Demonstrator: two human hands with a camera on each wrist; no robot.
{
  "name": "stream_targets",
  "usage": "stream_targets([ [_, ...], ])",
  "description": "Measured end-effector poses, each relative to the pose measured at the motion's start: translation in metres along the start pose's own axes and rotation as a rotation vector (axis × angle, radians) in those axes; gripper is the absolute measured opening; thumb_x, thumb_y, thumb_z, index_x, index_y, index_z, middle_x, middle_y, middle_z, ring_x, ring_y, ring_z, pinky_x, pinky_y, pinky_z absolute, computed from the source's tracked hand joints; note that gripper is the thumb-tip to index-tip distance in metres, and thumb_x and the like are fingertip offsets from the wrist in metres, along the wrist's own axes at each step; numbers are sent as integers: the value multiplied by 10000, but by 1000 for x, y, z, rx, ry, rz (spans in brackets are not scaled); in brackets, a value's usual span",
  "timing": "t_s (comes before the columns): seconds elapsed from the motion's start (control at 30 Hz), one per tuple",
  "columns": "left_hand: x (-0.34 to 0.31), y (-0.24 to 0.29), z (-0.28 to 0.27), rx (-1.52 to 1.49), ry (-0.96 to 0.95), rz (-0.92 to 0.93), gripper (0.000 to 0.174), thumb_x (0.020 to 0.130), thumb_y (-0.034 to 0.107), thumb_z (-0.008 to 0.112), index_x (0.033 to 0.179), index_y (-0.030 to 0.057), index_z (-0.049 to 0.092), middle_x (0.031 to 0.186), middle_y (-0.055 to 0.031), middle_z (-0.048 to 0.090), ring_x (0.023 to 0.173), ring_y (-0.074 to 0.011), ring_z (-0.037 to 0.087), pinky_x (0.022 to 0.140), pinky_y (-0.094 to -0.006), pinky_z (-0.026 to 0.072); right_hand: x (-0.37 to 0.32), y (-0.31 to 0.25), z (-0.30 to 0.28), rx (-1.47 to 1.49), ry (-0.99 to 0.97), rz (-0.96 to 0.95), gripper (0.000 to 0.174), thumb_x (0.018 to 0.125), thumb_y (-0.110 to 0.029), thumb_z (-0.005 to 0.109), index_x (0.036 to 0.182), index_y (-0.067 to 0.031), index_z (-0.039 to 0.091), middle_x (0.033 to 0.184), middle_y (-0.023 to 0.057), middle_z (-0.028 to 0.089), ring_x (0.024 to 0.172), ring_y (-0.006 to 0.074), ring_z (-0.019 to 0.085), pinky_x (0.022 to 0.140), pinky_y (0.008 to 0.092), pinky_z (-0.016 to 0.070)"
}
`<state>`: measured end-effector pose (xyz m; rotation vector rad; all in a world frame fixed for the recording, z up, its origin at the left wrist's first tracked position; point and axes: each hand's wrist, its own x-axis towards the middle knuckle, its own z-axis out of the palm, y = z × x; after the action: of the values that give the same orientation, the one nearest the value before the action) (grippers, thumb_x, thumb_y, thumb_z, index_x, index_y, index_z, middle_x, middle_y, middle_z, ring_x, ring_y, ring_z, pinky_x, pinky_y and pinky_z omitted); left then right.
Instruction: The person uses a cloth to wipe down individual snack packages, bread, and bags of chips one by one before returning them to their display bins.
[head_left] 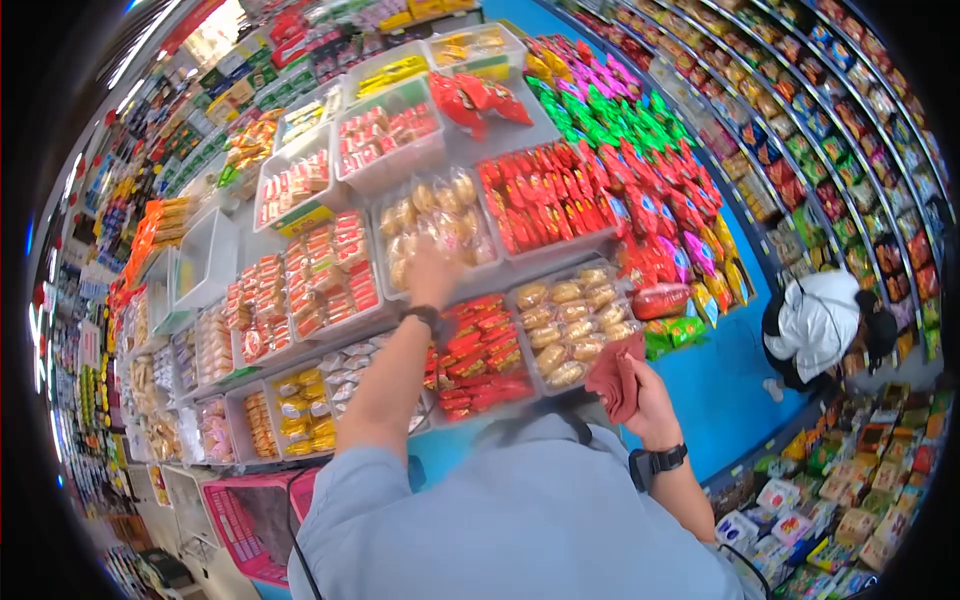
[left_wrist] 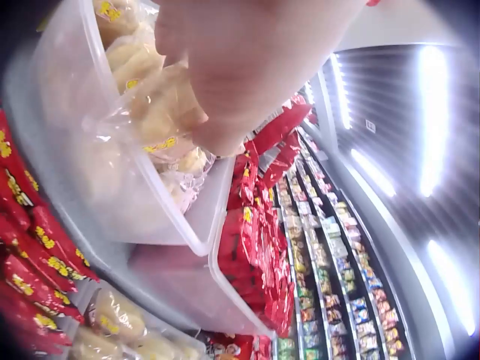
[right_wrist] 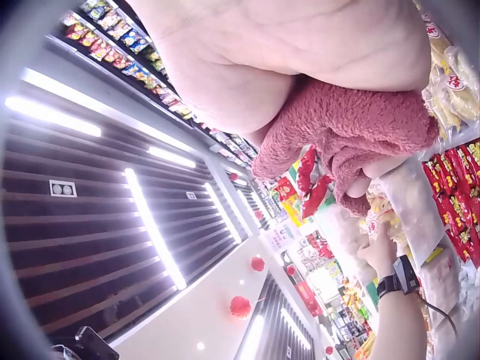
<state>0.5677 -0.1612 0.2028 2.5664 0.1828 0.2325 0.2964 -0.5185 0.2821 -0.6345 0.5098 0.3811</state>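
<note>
My left hand [head_left: 432,272] reaches into a clear plastic bin [head_left: 488,268] of bread rolls [head_left: 440,195] in see-through wrappers. In the left wrist view its fingers [left_wrist: 225,82] lie against the wrapped rolls [left_wrist: 154,94], with the fingertips partly hidden. The hand is blurred in the head view. My right hand [head_left: 655,405] grips a bunched dusty-red cloth [head_left: 615,378] at the front of the display. Up close, the cloth [right_wrist: 360,124] looks fuzzy, like towelling, and is folded between thumb and fingers.
Bins of red packets [head_left: 545,195] and more rolls [head_left: 570,325] flank the bin. Loose bright packets [head_left: 650,200] cover the display's right side. A pink basket [head_left: 235,520] stands low on the left. A white bag [head_left: 818,325] is at the right, near the snack shelves [head_left: 800,130].
</note>
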Motion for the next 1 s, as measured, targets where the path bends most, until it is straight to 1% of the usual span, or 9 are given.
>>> stream_targets([
  [0.17,3,-34,17,-36,97,250,653,961,410,732,1456,30,540,1376,-281,655,1215,-445,668,1019,-521,549,19,-6,0,-111,-10,43,354,1132,-344,512,1356,-95,626,1121,88,770,902,244,773,648,366,615],
  [0.27,4,-3,-3,-127,101,91,514,952,269,715,1381,21,578,1288,-271,692,1185,-471,659,1009,-556,530,27,-27,1,-136,-9,22,346,1121,-343,536,1352,-102,626,1103,82,769,881,236,769,642,361,612],
  [0.37,12,-8,10,-175,138,29,424,989,281,658,1340,44,628,1252,-268,713,1160,-473,675,983,-582,532,30,-52,3,-196,-31,-16,337,1117,-328,546,1351,-99,624,1087,90,763,856,234,760,635,360,606],
  [0.47,18,-14,13,-66,-48,-46,358,1009,299,621,1256,45,674,1182,-276,733,1128,-477,686,957,-591,538,35,-74,0,-206,-26,-24,335,1113,-322,554,1353,-97,622,1078,91,757,841,233,751,626,360,599],
  [0.63,20,-13,7,83,-24,28,270,1036,266,562,1147,78,723,1083,-243,754,1049,-453,717,882,-556,564,31,-103,-17,-220,-6,-28,325,1110,-311,554,1334,-93,639,1102,91,752,831,231,737,623,366,596],
  [0.7,18,-2,-4,148,59,181,222,1010,216,569,1092,76,721,1031,-243,746,1024,-444,719,860,-562,563,29,-118,-29,-195,38,-6,328,1109,-311,556,1340,-93,636,1102,92,752,834,227,738,625,367,596],
  [0.8,26,12,-8,248,-46,269,183,985,178,576,1054,76,712,1019,-231,743,1001,-443,719,850,-568,561,43,-133,-65,-190,27,35,317,1113,-296,552,1345,-94,627,1101,92,750,840,222,738,630,365,596],
  [0.9,26,23,8,408,-177,170,177,980,183,615,1076,79,722,1043,-223,746,1003,-442,723,855,-561,566,54,-151,-75,-174,45,75,308,1120,-281,549,1331,-69,623,1094,88,752,853,216,746,631,345,589],
  [1.0,26,35,21,469,-153,179,190,984,199,651,1112,89,738,1074,-217,751,1012,-440,724,868,-551,569,63,-163,-85,-221,6,136,246,1105,-270,596,1289,-107,606,1064,60,712,855,188,706,636,345,565],
])
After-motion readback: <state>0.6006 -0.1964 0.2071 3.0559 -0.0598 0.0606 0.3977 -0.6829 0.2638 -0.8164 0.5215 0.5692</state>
